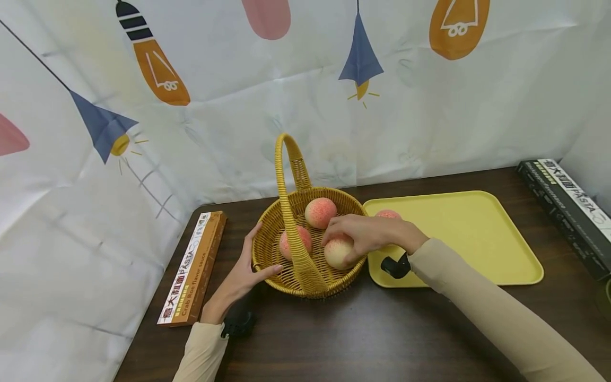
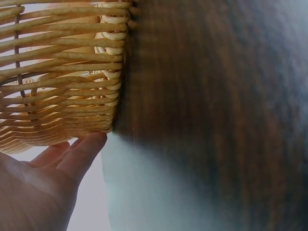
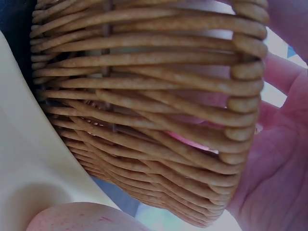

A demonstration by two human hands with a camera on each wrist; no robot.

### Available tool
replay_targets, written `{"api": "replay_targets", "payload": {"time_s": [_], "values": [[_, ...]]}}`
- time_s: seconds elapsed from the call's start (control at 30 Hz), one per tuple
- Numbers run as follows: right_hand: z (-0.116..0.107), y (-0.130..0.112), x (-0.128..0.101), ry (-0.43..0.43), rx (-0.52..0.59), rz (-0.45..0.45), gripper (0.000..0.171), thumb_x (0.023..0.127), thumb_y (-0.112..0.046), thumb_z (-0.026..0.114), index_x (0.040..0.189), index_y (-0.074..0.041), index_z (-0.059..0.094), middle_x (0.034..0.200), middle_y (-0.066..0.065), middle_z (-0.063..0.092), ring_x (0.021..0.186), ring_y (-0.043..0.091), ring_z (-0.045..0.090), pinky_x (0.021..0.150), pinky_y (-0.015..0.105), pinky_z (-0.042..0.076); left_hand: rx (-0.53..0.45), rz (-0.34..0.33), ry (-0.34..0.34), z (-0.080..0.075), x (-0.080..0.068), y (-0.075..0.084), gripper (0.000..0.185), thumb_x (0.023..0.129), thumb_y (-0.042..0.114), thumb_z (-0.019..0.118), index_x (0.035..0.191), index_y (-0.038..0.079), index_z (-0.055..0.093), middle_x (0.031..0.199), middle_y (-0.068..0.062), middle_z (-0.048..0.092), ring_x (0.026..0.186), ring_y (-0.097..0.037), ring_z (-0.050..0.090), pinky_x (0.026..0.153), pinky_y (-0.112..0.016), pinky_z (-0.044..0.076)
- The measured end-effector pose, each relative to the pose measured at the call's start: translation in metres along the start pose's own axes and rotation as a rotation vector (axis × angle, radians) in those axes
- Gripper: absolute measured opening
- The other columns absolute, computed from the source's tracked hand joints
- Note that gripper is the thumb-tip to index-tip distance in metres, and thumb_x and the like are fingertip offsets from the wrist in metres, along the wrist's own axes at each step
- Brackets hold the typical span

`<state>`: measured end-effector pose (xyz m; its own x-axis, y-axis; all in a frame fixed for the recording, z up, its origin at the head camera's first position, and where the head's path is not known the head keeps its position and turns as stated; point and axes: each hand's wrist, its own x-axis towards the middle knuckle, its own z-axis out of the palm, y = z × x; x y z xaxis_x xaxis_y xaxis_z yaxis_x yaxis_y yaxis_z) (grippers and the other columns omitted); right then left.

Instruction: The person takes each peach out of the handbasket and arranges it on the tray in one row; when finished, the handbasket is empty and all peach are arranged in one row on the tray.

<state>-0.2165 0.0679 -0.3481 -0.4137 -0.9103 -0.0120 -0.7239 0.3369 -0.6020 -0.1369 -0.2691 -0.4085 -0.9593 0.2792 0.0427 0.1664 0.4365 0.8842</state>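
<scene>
A yellow wicker basket (image 1: 286, 281) with a tall handle (image 1: 289, 175) stands on the dark table. Three pink peaches lie in it: one at the back (image 1: 320, 212), one behind the handle (image 1: 288, 245), one at the front right (image 1: 336, 255). My right hand (image 1: 367, 233) reaches over the rim and its fingers curl over the front right peach. My left hand (image 1: 248, 265) rests with straight fingers against the basket's left wall. Another peach (image 1: 387, 214) sits on the yellow tray (image 1: 468, 233), half hidden behind my right hand. The left wrist view shows the left fingertips (image 2: 89, 144) touching the weave (image 2: 62, 72). In the right wrist view the palm (image 3: 279, 159) shows past the basket's rim (image 3: 144, 96).
A brown pasta box (image 1: 193, 265) lies left of the basket. A long black pasta box (image 1: 568, 209) lies at the table's right edge. A patterned white cloth hangs behind. The right wrist view shows the tray (image 3: 29, 159) and a peach (image 3: 82, 219) beside the basket.
</scene>
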Motion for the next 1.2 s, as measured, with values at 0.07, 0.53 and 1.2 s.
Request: {"api": "replay_targets", "payload": {"time_s": [0.07, 0.53, 1.2], "values": [[0.002, -0.001, 0.0, 0.001, 0.001, -0.003, 0.048, 0.083, -0.024, 0.086, 0.127, -0.013, 0.07, 0.125, 0.0, 0.06, 0.113, 0.02, 0.056, 0.103, 0.047, 0.042, -0.008, 0.001, 0.001, 0.0, 0.0, 0.0, 0.106, 0.094, 0.026, 0.077, 0.168, 0.025, 0.002, 0.17, -0.017, 0.015, 0.149, -0.039, 0.034, 0.114, -0.059, 0.033], [0.009, -0.002, -0.001, 0.062, -0.014, -0.017, 0.052, 0.08, -0.022, 0.085, 0.129, -0.013, 0.068, 0.123, -0.002, 0.059, 0.112, 0.019, 0.057, 0.099, 0.044, 0.047, -0.012, 0.018, -0.006, 0.001, 0.0, 0.0, 0.107, 0.094, 0.028, 0.078, 0.169, 0.024, 0.001, 0.171, -0.018, 0.014, 0.15, -0.04, 0.034, 0.11, -0.029, 0.04], [-0.051, -0.027, -0.109, 0.753, 0.11, -0.205, 0.078, 0.064, 0.017, 0.092, 0.134, -0.001, 0.064, 0.135, 0.008, 0.06, 0.121, 0.017, 0.059, 0.086, 0.022, 0.056, -0.019, 0.003, -0.011, 0.0, 0.0, 0.0, 0.105, 0.096, 0.025, 0.076, 0.169, 0.026, 0.0, 0.17, -0.019, 0.015, 0.149, -0.041, 0.035, 0.112, -0.059, 0.036]]}}
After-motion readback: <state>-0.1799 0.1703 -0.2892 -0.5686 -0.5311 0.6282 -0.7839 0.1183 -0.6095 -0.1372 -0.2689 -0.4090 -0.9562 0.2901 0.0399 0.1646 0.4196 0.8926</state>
